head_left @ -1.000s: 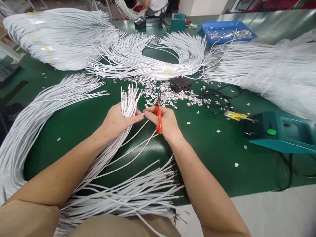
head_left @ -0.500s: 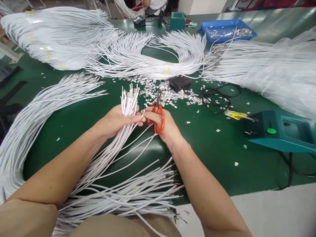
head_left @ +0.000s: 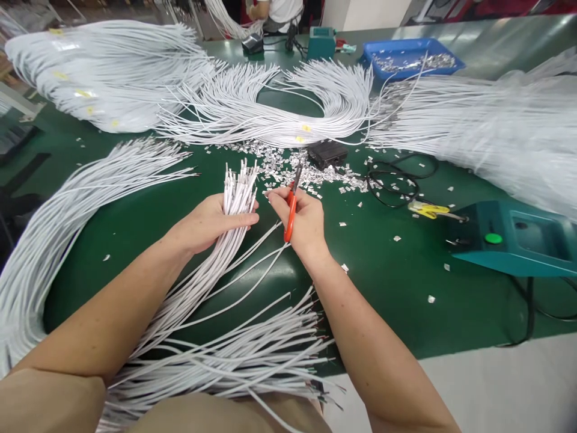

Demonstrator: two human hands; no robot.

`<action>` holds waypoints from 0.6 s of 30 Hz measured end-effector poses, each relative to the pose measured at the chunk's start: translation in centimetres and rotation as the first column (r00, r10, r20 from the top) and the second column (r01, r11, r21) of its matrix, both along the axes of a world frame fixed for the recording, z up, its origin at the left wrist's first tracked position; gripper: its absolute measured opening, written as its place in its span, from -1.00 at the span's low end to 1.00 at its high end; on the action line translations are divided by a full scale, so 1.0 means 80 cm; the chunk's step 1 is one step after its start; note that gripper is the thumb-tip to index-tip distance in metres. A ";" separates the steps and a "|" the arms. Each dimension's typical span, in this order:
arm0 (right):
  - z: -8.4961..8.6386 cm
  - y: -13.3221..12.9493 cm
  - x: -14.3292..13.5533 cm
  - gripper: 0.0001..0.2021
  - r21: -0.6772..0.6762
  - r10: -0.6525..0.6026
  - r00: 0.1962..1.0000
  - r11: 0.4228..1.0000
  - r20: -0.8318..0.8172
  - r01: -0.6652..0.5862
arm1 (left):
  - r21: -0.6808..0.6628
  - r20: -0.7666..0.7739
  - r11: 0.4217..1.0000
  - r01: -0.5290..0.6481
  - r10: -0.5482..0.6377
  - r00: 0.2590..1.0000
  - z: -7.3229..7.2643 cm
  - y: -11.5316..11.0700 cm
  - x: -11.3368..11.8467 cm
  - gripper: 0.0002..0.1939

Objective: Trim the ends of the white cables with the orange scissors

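A bundle of white cables point(head_left: 237, 201) stands upright in my left hand point(head_left: 205, 224), with the thumb across its front and the trimmed ends pointing up. My right hand point(head_left: 304, 219) is closed around red-handled scissors point(head_left: 292, 213), whose dark blades point away from me. Its thumb and index finger pinch close together, and a tiny silvery bit seems to show at their tips. A small gap separates the two hands. A few loose cables point(head_left: 252, 255) run up from below toward the right hand. More white cables point(head_left: 252, 349) lie across my lap, their ends toward the right.
Silvery foil pieces point(head_left: 279, 162) are scattered around a black box point(head_left: 327, 154). Large cable bundles point(head_left: 112, 72) lie at the back and on both sides. A teal machine point(head_left: 509, 240) stands at right, a blue tray point(head_left: 412, 57) at the back. Another person point(head_left: 277, 11) sits beyond.
My right hand has drawn back from the left hand's bundle and turned, so the scissors appear edge-on. The cable end between my hands no longer shows there. The left hand still holds the bundle.
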State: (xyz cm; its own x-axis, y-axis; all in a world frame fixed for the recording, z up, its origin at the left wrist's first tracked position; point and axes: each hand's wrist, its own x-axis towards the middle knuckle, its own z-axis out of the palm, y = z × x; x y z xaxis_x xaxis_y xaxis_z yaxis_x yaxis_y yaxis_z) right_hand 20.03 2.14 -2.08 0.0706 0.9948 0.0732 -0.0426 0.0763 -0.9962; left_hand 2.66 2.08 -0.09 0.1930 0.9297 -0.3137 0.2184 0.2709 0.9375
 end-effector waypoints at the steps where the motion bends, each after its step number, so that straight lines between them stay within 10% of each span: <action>1: 0.001 -0.001 -0.001 -0.83 0.002 0.005 1.000 1.000 -0.009 -0.005 | 0.016 -0.027 1.000 0.001 -0.001 1.000 -0.001 0.000 0.000 -0.62; 7: 0.001 0.000 -0.003 -0.77 -0.068 0.109 0.993 0.991 -0.038 -0.111 | 0.148 -0.181 0.988 0.040 -0.013 0.983 -0.007 -0.003 0.001 -0.59; 18: 0.002 -0.001 -0.005 -0.71 -0.195 0.108 0.985 0.972 -0.136 -0.134 | 0.028 0.070 0.996 -0.082 0.080 0.994 -0.003 0.002 0.007 -0.63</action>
State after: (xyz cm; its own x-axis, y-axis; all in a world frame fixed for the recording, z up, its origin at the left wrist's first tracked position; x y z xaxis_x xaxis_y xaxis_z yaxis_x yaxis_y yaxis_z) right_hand 19.65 2.09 -1.94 -0.0553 0.9896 -0.1330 -0.1630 -0.1404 -0.9766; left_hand 3.21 2.23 -0.31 0.1372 0.9521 -0.2732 0.1317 0.2558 0.9577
